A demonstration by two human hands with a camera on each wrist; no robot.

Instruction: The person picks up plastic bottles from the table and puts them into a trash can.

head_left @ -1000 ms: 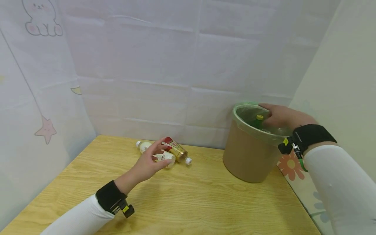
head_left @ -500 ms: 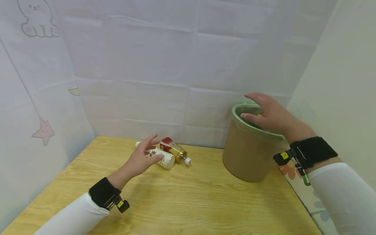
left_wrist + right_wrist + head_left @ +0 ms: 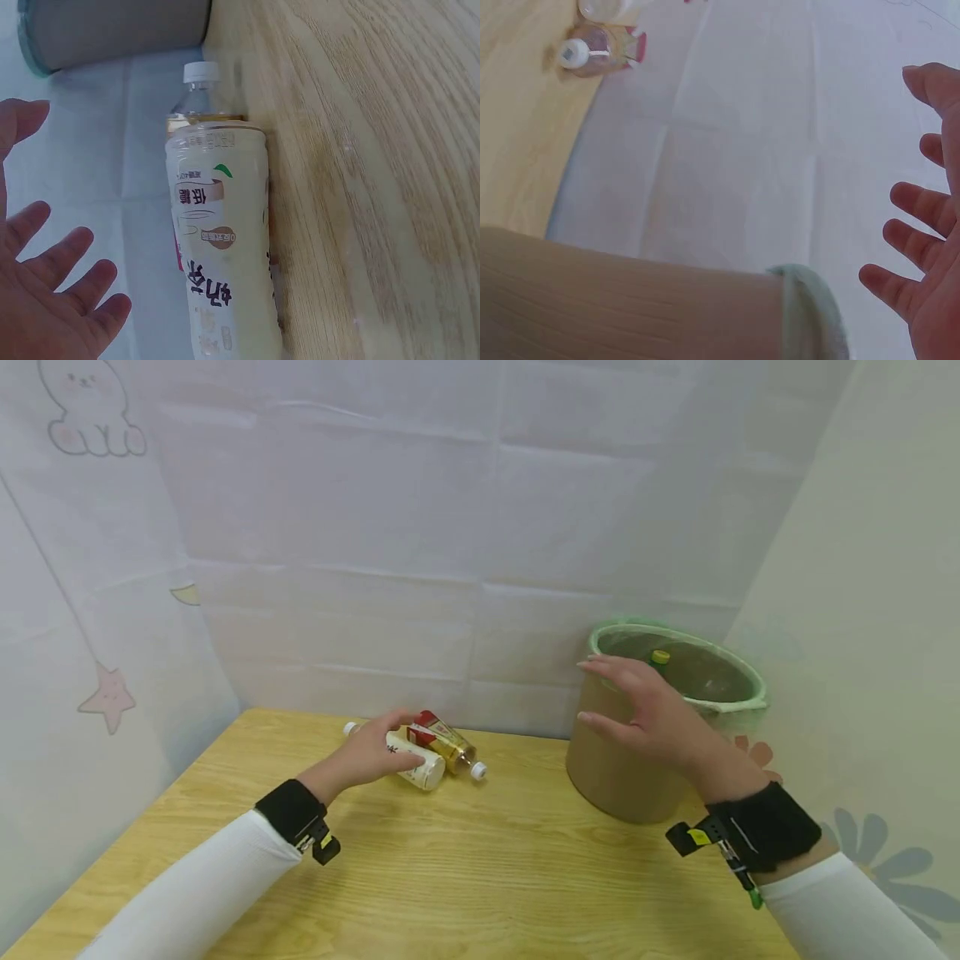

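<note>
At centre frame the left hand (image 3: 367, 753) hovers, fingers spread, over the white bottle (image 3: 408, 759) lying beside the amber bottle (image 3: 447, 746) on the table (image 3: 487, 868), while the right hand (image 3: 648, 718), fingers apart and empty, hangs before the bin (image 3: 622, 777) at right.

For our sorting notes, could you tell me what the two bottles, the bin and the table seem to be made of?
White bottle: probably plastic, glossy printed sleeve.
Amber bottle: clear plastic by its see-through neck, white screw cap, red label.
Bin: matt brown wall, plastic or card, cannot tell; thin translucent green liner folded over the rim.
Table: light wood grain, smooth, possibly laminate.
</note>
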